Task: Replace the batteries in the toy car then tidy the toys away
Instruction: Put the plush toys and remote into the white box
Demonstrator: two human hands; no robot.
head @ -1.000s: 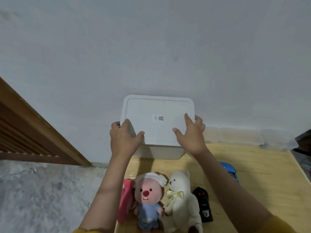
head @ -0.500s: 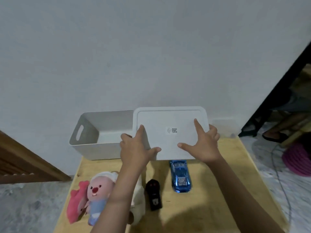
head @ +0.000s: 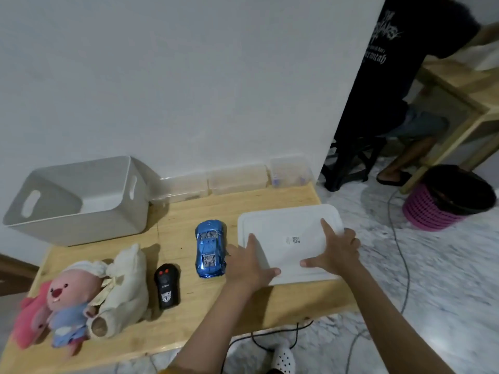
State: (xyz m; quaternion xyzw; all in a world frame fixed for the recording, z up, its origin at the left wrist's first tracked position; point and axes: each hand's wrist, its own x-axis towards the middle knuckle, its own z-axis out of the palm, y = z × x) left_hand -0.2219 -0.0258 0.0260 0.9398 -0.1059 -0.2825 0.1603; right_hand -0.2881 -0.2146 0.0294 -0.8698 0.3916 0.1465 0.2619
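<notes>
Both hands, left (head: 249, 265) and right (head: 336, 251), grip the lid (head: 290, 238) at the table's (head: 243, 314) right end, probably just touching down. The bin (head: 78, 201) stands open; the car (head: 210, 248), remote (head: 167, 286) and plushies (head: 81, 295) lie outside it. Batteries and tidying look undone.

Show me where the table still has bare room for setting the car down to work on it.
Free: the strip of table in front of the remote and blue car, and the patch between bin and car. Crowded: the left corner with the plush toys, and the right end under the lid, both hands on it.
</notes>
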